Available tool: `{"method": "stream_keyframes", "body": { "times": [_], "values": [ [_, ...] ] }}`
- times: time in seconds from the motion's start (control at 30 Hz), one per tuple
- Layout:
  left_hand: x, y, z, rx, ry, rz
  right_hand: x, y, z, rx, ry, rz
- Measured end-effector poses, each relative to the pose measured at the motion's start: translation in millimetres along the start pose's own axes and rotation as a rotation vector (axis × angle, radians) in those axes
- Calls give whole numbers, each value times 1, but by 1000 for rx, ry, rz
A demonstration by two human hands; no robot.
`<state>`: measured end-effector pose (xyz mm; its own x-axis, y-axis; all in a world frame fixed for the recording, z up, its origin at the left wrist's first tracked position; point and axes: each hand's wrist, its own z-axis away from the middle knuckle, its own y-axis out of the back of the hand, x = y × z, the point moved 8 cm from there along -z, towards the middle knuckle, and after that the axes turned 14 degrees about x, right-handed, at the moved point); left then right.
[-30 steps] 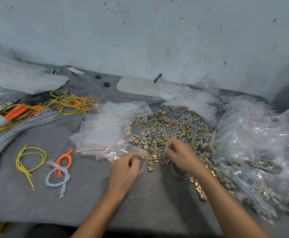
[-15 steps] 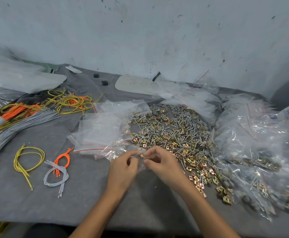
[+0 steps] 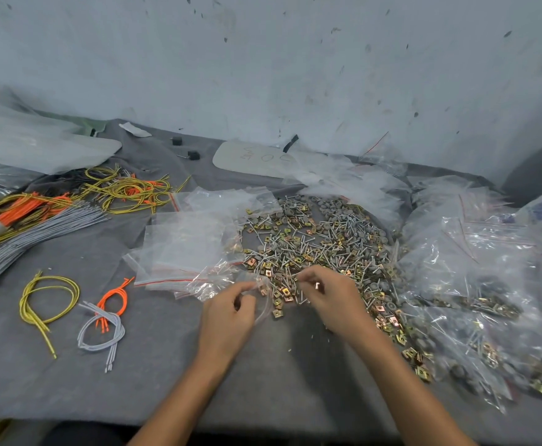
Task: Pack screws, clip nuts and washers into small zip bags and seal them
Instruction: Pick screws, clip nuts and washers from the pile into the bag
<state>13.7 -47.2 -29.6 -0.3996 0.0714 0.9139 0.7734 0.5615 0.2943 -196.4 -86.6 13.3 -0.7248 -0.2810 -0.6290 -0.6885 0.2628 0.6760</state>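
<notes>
A grey felt cloth (image 3: 141,381) covers the bench in front of a scuffed pale wall (image 3: 263,59). The loose pile of screws, clip nuts and washers (image 3: 314,243) lies at the centre of the cloth. A stack of empty zip bags (image 3: 186,249) lies just left of the pile, and filled bags (image 3: 472,284) are heaped to its right.

The left hand (image 3: 227,317) rests at the near left edge of the pile. Its thumb and curled fingers pinch the small zip bag (image 3: 261,299) at the mouth, in the same place as half a second ago.

The right hand (image 3: 330,297) has changed position. Half a second ago its fingertips met the left hand at the bag mouth. It now sits apart from the bag, to the right, over the near edge of the pile. Its fingers are curled with thumb and forefinger close together. A small glint shows among them, but whether a part is held cannot be told.

Further left, a yellow wire loop (image 3: 47,300), orange wires (image 3: 115,297) and a grey wire loop (image 3: 102,333) lie unmoved.
</notes>
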Motion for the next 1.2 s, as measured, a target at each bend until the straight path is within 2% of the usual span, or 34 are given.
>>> {"method": "stream_keyframes", "body": {
  "times": [0.1,0.23,0.63,1.03,1.2],
  "values": [
    [-1,0,0,0,2,-7,23,10,-11,-128,13,251],
    [0,0,1,-7,2,-12,28,-5,-5,-367,110,421],
    [2,1,1,-13,-12,-12,17,-15,4,-231,287,495],
    [3,1,2,-20,-6,-19,34,1,0,-112,-31,35],
    [2,1,1,-17,-10,-19,15,-1,12,-210,-81,-84]
  ]
}}
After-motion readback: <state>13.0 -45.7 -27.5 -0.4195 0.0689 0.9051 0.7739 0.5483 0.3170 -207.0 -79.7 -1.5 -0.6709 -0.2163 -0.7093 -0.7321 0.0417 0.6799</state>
